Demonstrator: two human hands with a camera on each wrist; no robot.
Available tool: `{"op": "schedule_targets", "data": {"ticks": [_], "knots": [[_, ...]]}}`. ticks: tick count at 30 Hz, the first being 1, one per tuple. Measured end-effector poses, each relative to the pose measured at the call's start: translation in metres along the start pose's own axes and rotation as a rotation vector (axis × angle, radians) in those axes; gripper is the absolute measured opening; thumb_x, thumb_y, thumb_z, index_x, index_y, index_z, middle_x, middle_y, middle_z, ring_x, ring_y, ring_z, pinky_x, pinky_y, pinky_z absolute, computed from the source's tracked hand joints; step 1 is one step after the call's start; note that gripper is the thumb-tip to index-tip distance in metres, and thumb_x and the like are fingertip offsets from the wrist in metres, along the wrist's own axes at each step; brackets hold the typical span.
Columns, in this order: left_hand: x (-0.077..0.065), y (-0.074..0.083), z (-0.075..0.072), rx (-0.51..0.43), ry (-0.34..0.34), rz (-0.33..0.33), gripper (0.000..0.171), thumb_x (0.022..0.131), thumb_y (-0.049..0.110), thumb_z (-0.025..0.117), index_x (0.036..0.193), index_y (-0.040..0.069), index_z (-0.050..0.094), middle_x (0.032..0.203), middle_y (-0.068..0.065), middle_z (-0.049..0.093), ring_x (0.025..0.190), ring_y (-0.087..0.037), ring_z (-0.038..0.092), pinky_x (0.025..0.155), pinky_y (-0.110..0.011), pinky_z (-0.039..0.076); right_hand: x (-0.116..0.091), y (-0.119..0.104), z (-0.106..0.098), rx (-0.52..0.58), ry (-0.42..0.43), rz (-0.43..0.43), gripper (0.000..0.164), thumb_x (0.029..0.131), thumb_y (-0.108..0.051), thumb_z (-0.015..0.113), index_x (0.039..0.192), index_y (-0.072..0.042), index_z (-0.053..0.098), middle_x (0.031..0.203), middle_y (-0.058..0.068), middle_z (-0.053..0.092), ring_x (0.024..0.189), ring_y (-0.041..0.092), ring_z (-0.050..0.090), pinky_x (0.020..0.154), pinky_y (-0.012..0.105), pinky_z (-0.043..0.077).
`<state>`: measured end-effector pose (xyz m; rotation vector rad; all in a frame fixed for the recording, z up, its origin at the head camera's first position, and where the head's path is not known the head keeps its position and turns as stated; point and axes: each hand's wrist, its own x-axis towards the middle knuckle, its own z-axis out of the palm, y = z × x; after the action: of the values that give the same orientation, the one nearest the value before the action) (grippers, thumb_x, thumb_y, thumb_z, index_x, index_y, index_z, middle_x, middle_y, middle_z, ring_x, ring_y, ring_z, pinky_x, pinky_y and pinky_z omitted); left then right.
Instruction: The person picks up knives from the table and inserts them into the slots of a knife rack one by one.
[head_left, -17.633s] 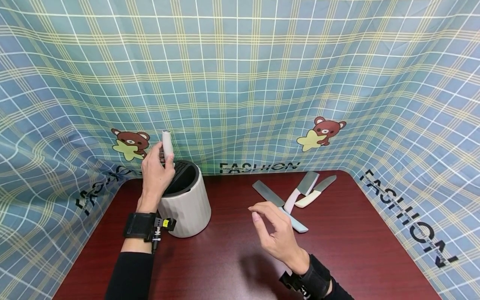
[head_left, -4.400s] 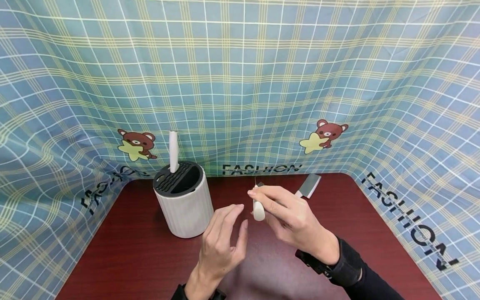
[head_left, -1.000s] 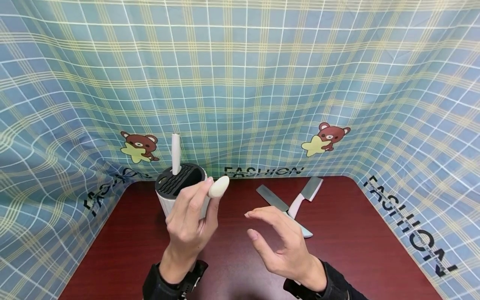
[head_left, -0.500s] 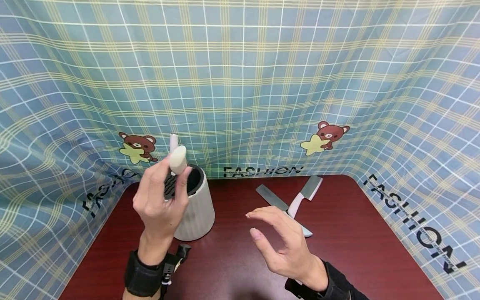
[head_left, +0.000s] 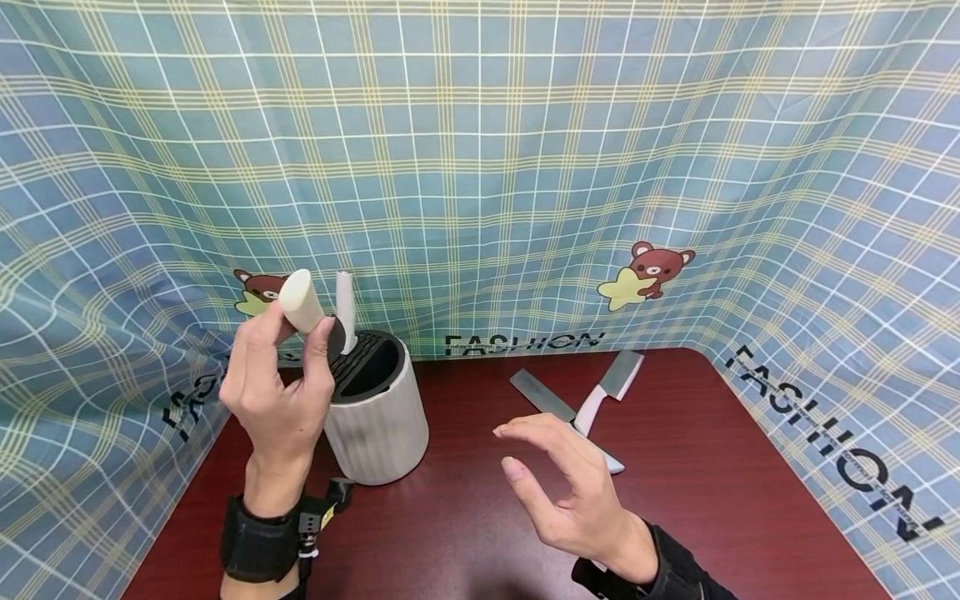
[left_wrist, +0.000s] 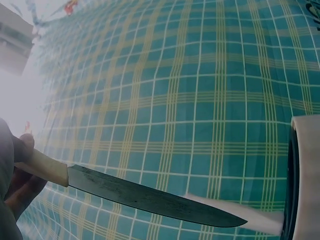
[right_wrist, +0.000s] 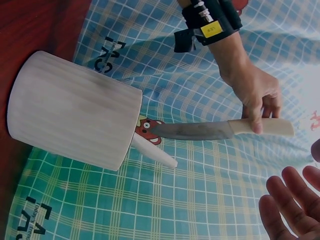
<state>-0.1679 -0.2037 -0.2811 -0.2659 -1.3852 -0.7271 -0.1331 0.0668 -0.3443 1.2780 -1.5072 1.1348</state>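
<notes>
My left hand (head_left: 273,400) pinches the cream handle (head_left: 302,302) of a kitchen knife between thumb and fingers. Its bare blade (left_wrist: 150,197) points down toward the slotted black top of a white ribbed knife block (head_left: 382,442); in the right wrist view the blade tip stays short of the rim. A white knife handle (head_left: 346,308) sticks up from that top, its blade hidden inside. Over the table my right hand (head_left: 566,492) hovers with loosely bent fingers, thumb and fingertips apart, holding nothing.
Two more knives lie on the dark red table (head_left: 720,483), right of the block: a cleaver (head_left: 621,375) with a pale pink handle, and a broad-bladed one (head_left: 542,394) with a light blue handle, partly behind my right hand. Checked cloth (head_left: 480,208) encloses the table's back and sides.
The cream-handled knife passed from my right hand to my left, which carried it leftward to the block. Earlier, my left hand held the white handle now standing in the block.
</notes>
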Motion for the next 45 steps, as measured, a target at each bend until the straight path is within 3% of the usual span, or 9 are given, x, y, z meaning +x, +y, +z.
{"op": "schedule_targets", "data": {"ticks": [18, 28, 45], "knots": [[-0.002, -0.030, -0.006, 0.058, -0.092, -0.055, 0.044, 0.078, -0.002, 0.083, 0.120, -0.003, 0.068, 0.100, -0.029, 0.068, 0.083, -0.044, 0.067, 0.092, -0.005, 0.047, -0.002, 0.001, -0.004, -0.011, 0.001, 0.027, 0.024, 0.097, -0.007, 0.063, 0.110, 0.013, 0.065, 0.107, 0.018, 0.069, 0.100, 0.023, 0.067, 0.093, 0.023, 0.053], [-0.002, -0.036, -0.008, 0.078, -0.089, -0.074, 0.041, 0.081, 0.000, 0.082, 0.120, -0.003, 0.069, 0.101, -0.029, 0.069, 0.081, -0.045, 0.068, 0.091, -0.006, 0.047, -0.002, 0.000, -0.004, -0.001, 0.004, 0.039, 0.024, 0.097, -0.007, 0.063, 0.111, 0.013, 0.065, 0.107, 0.018, 0.069, 0.100, 0.023, 0.067, 0.094, 0.023, 0.053], [-0.002, -0.032, -0.011, 0.073, -0.053, -0.103, 0.041, 0.081, 0.000, 0.082, 0.120, -0.002, 0.069, 0.100, -0.029, 0.069, 0.081, -0.042, 0.067, 0.090, -0.008, 0.048, -0.002, 0.000, -0.004, 0.002, 0.006, 0.039, 0.025, 0.096, -0.006, 0.063, 0.111, 0.014, 0.064, 0.107, 0.018, 0.069, 0.101, 0.023, 0.067, 0.095, 0.023, 0.053]]}}
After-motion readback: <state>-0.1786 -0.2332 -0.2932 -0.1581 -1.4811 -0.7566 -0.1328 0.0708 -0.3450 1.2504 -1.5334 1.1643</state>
